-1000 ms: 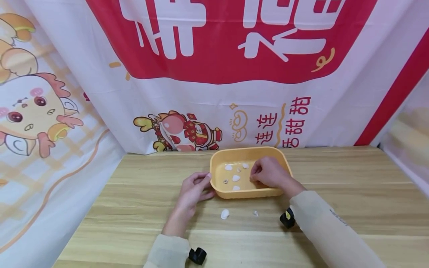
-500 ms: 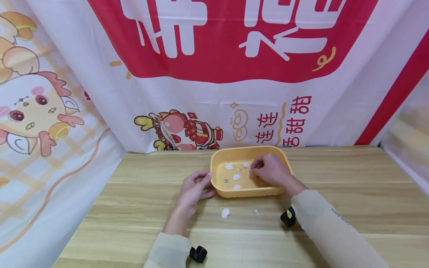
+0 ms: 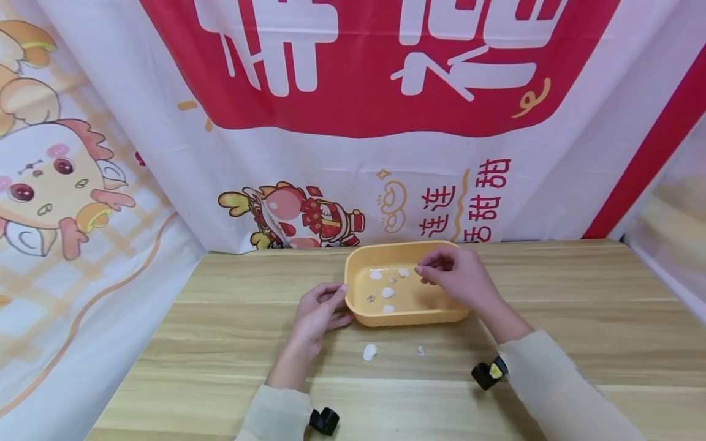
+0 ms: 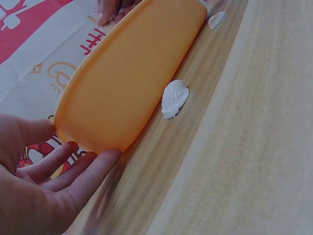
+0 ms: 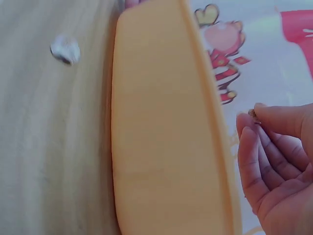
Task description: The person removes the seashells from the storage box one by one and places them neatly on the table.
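Lifted since a second ago, the right hand [image 3: 458, 278] has risen from the floor of the yellow plastic tray [image 3: 408, 312] and now hovers above the tray's right half, its thumb and forefinger pinching a tiny brownish shell [image 5: 253, 113], seen best from the right wrist camera, while the other fingers stay loosely curled. Across from it, the left hand [image 3: 320, 308] has not shifted: its fingers [image 4: 83, 178] lie relaxed and nearly straight against the tray's left end wall, steadying it without gripping. Inside the tray rest several small shells [image 3: 388, 293], white and tan, grouped in its left half. Two more lie on the wooden table [image 3: 579, 318] just in front of the tray: a ribbed white scallop shell [image 3: 369, 351] near the left hand, and a smaller shell fragment [image 3: 420, 350] to its right, well apart from it. Behind the table hangs a red-and-white printed banner [image 3: 386, 92] with cartoon dragon figures. Both forearms wear pale beige sleeves [image 3: 557, 392].
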Demonstrator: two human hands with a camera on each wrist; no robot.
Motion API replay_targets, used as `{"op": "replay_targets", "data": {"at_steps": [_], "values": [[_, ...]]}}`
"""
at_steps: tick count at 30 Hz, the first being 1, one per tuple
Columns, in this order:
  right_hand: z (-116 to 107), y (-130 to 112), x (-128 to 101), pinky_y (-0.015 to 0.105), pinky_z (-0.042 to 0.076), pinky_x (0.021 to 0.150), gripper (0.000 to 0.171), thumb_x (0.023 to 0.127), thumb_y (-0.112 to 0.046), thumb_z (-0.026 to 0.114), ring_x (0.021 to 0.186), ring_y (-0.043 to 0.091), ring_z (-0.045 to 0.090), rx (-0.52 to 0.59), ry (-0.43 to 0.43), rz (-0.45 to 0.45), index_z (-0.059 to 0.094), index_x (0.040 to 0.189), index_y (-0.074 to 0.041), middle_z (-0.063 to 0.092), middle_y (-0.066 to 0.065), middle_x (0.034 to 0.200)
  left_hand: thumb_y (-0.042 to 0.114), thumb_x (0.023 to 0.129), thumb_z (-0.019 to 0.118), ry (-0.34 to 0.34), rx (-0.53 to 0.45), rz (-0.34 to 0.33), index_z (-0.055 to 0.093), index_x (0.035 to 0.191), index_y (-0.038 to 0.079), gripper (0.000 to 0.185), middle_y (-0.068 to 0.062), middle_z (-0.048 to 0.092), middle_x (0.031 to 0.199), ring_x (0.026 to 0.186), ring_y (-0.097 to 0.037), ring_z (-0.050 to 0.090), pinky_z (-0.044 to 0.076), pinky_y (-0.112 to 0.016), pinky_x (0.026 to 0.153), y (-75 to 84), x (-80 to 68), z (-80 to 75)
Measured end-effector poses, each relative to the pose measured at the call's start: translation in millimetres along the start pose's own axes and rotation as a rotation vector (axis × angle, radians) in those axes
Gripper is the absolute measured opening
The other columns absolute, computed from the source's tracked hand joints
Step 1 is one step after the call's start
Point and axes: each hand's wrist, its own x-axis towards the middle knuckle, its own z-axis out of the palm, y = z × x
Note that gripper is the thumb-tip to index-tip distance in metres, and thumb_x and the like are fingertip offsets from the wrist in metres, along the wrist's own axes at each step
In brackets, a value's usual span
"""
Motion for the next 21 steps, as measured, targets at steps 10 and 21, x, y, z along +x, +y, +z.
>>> {"op": "replay_targets", "data": {"at_steps": [10, 21], "values": [[-7, 0, -41, 0.031, 0.069, 0.082, 0.022, 0.1, -0.023, 0.079, 0.09, 0.018, 0.076, 0.169, 0.024, 0.128, 0.075, 0.113, -0.006, 0.081, 0.009, 0.102, 0.025, 0.106, 0.07, -0.015, -0.001, 0.008, 0.064, 0.137, 0.003, 0.038, -0.022, 0.069, 0.137, 0.111, -0.025, 0.076, 0.068, -0.043, 0.097, -4.0, -0.9, -1.4], [-1, 3, -69, 0.031, 0.07, 0.085, 0.025, 0.097, -0.011, 0.081, 0.089, 0.014, 0.078, 0.433, 0.006, 0.213, 0.071, 0.115, 0.004, 0.079, 0.004, 0.099, 0.024, 0.106, 0.071, -0.009, -0.009, 0.017, 0.065, 0.135, 0.003, 0.037, -0.021, 0.071, 0.133, 0.106, -0.022, 0.076, 0.069, -0.042, 0.094, -4.0, 1.0, 0.3]]}}
